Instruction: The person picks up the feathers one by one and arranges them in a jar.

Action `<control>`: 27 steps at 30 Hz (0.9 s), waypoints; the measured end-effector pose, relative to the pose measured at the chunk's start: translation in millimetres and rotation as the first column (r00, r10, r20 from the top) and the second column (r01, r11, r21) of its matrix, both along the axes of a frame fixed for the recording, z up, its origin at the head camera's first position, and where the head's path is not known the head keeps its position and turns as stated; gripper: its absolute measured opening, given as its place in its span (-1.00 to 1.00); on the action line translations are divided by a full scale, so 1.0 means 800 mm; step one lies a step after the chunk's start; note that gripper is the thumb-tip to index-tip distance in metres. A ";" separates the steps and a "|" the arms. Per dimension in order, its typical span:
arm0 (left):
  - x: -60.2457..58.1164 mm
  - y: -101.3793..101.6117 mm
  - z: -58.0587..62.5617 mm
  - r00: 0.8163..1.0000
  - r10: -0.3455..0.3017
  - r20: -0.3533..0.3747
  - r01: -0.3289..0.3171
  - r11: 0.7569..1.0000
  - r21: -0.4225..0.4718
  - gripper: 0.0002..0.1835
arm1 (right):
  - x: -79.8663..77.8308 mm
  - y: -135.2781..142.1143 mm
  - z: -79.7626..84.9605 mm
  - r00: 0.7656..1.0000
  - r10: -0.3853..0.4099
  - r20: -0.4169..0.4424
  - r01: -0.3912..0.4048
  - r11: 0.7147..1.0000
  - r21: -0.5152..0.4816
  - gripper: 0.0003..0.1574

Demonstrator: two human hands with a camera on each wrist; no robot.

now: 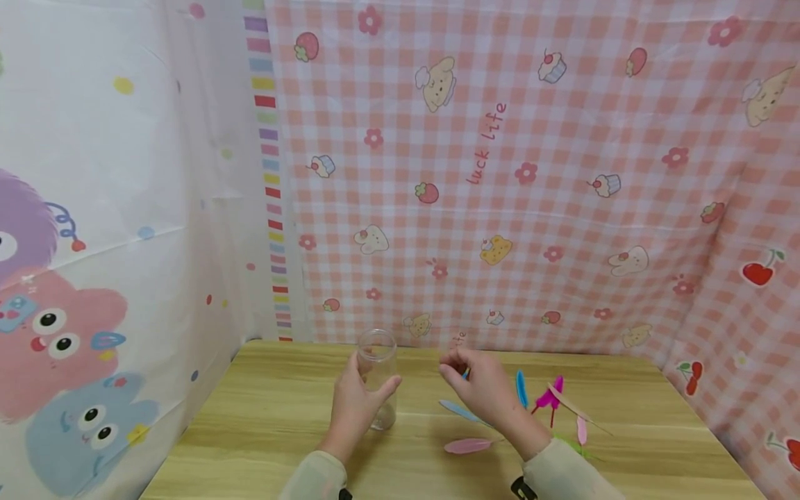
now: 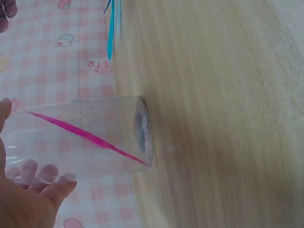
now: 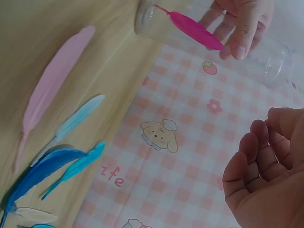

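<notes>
A tall clear jar [image 1: 386,375] stands on the table near its back edge, mouth up. My left hand [image 1: 357,406] grips its side with the thumb on one side and the fingers round the other. Inside the jar a magenta feather [image 2: 85,134] leans slantwise, its quill at the bottom; the head view does not show it clearly. To the right of the jar, at about rim height, hovers my right hand [image 1: 481,389]. Its fingers [image 3: 237,168] are loosely curled, and nothing shows between them. Beneath and beside it lie a pink feather [image 1: 469,446] and a light blue feather [image 1: 459,409].
Further right on the table [image 1: 250,417] lie a bright blue feather [image 1: 521,389], magenta feathers [image 1: 556,392], a beige feather [image 1: 565,401] and a small pink feather [image 1: 582,430]. A checked cloth [image 1: 406,278] hangs behind the table, and a white printed cloth [image 1: 206,173] hangs at the left.
</notes>
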State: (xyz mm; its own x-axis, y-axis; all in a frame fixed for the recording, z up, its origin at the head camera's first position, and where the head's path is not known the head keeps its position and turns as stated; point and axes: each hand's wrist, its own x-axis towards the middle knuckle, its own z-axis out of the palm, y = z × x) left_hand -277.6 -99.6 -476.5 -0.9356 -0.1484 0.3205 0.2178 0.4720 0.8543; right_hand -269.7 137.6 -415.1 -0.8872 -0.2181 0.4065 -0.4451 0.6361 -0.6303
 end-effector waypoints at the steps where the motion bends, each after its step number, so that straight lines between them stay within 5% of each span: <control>1: 0.000 0.000 0.000 1.000 -0.001 -0.002 0.001 1.000 -0.002 -0.19 | 0.001 0.000 -0.001 1.000 0.003 0.004 -0.003 1.000 0.001 -0.96; 13: 0.000 -0.001 0.000 1.000 -0.007 0.019 0.007 1.000 0.012 -0.18 | 0.001 0.009 -0.023 0.988 0.118 0.101 -0.130 0.983 0.128 -0.88; 21: 0.000 0.000 0.000 1.000 -0.004 0.025 0.004 1.000 0.017 -0.20 | 0.002 0.015 -0.033 0.940 0.233 0.248 -0.301 0.911 0.283 -0.69; 27: 0.000 0.000 -0.001 1.000 0.001 0.019 -0.002 1.000 0.015 -0.22 | 0.003 0.017 -0.041 0.919 0.229 0.320 -0.338 0.876 0.345 -0.63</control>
